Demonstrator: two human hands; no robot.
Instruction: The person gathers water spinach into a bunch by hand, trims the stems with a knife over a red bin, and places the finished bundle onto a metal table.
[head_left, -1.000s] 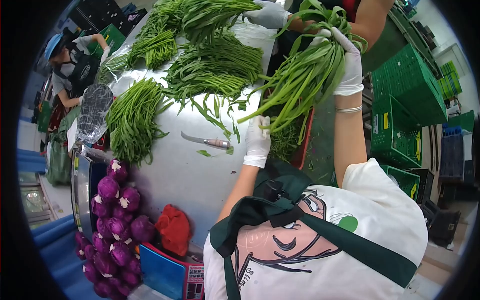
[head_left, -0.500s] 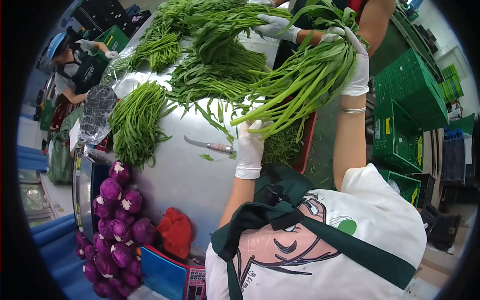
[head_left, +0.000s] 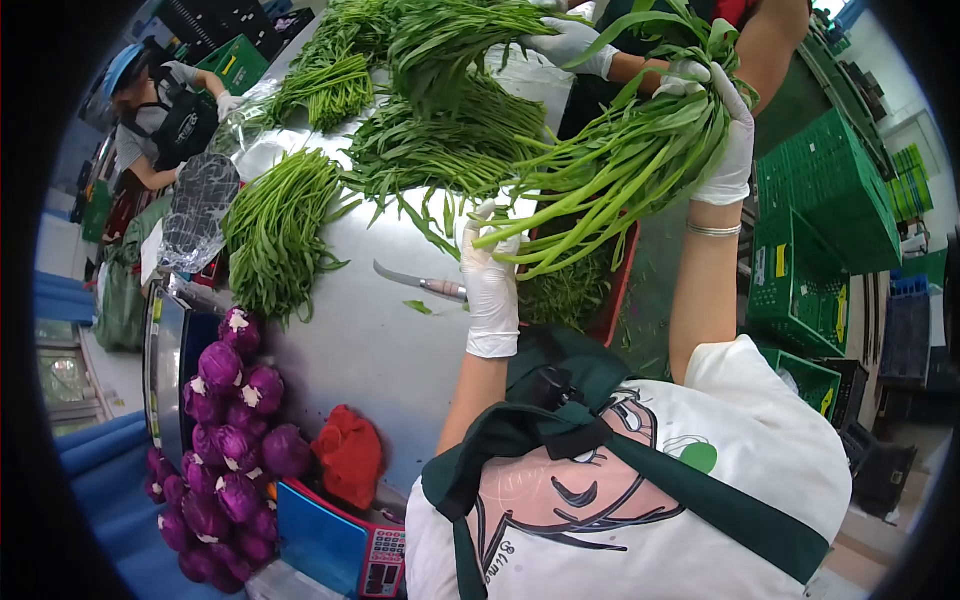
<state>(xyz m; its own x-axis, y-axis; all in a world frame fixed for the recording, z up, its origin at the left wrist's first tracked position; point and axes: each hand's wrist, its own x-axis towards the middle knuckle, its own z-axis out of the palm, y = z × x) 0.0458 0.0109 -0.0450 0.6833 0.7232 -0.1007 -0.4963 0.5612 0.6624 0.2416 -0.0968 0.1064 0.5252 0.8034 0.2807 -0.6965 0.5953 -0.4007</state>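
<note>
In the head view, I see the worker's right hand (head_left: pixel 730 150), gloved in white, wrapped around the leafy end of a bunch of long-stemmed greens (head_left: pixel 620 170). The bunch tilts down from that hand toward the left hand (head_left: pixel 490 270), its stems fanned out across the space between the two. The stem ends reach the fingers of the left hand, which is gloved too; whether it closes on them, I cannot tell.

Just to the left of the left hand, a knife (head_left: pixel 420 282) lies on the metal table (head_left: pixel 370 350), its wooden handle toward the glove and its curved blade pointing away. Farther left of that hand rests another bundle of greens (head_left: pixel 285 225), and beyond the hand a broad heap of greens (head_left: pixel 450 140) covers the tabletop.

To the right of the left hand, below the held stems, sits a red bin (head_left: pixel 628 265) with loose leaves (head_left: pixel 570 292) inside. Past the left hand, a co-worker's gloved hand (head_left: pixel 575 45) is at a raised bunch (head_left: pixel 460 40).

Nearer the worker's body and well left of the left hand are a red cloth (head_left: pixel 347 455), a scale (head_left: pixel 320 540) with a blue top, and a cluster of purple cabbages (head_left: pixel 220 365). To the right of the right hand stand stacked green crates (head_left: pixel 825 190).
</note>
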